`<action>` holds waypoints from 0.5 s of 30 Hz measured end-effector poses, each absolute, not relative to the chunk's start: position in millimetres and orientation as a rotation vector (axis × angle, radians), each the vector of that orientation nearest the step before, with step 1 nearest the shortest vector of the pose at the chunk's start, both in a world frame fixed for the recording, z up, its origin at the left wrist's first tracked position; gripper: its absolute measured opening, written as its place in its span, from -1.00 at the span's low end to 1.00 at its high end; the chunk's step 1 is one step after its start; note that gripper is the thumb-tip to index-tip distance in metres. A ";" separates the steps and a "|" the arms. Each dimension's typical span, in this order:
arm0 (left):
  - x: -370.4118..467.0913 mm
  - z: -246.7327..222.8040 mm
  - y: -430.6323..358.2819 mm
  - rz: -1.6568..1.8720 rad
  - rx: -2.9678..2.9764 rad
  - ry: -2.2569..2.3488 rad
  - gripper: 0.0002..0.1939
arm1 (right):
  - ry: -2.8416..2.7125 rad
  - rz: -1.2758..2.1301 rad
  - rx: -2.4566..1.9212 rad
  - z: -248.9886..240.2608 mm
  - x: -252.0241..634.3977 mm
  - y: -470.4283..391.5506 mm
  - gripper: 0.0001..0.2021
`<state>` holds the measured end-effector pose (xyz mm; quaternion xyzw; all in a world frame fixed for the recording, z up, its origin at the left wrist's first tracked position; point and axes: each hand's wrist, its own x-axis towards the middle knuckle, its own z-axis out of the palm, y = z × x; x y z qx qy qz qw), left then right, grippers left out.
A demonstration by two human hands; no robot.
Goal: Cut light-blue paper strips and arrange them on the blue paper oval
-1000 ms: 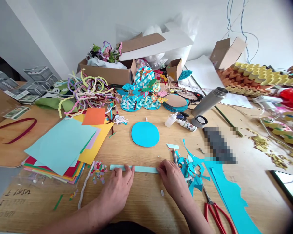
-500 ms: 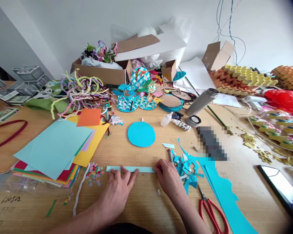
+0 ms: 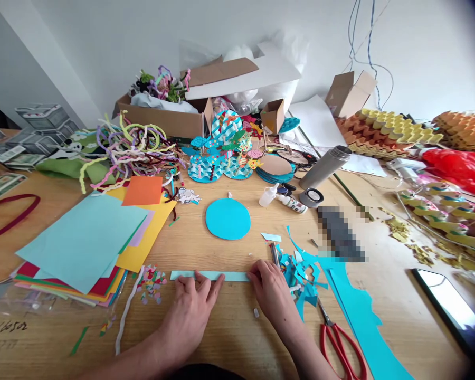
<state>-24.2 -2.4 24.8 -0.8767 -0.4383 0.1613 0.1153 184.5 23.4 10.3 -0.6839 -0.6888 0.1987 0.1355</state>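
Note:
A narrow light-blue paper strip (image 3: 233,276) lies crosswise on the table in front of me. My left hand (image 3: 192,301) rests on it with the fingers apart, fingertips pressing it down left of its middle. At the strip's right end, the fingers of my right hand (image 3: 269,287) are pinched together on the paper. Beyond the strip lies a bright blue oval disc (image 3: 228,218). Blue paper scraps (image 3: 301,274) are heaped beside my right hand, and red-handled scissors (image 3: 334,335) lie to its right.
Coloured paper sheets (image 3: 83,237) are stacked at left, near paper confetti (image 3: 152,285). A glue bottle (image 3: 268,195), a grey flask (image 3: 326,166) and a phone (image 3: 445,306) are on the right. Pipe cleaners (image 3: 130,148), decorated blue discs (image 3: 206,170) and a cardboard box (image 3: 166,119) stand behind.
The view has shifted slightly, so things sit a little further left. Both hands keep their places on the paper strip.

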 end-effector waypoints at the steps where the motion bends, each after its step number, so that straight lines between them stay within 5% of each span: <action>1: -24.2 24.6 -2.6 0.471 -2.568 -1.286 -0.35 | -1.996 0.571 -1.985 10.2 184.2 23.2 -0.85; 15: -19.4 28.2 -2.5 0.537 -2.556 -1.351 -0.33 | -2.033 0.407 -2.023 16.2 176.6 17.1 -0.88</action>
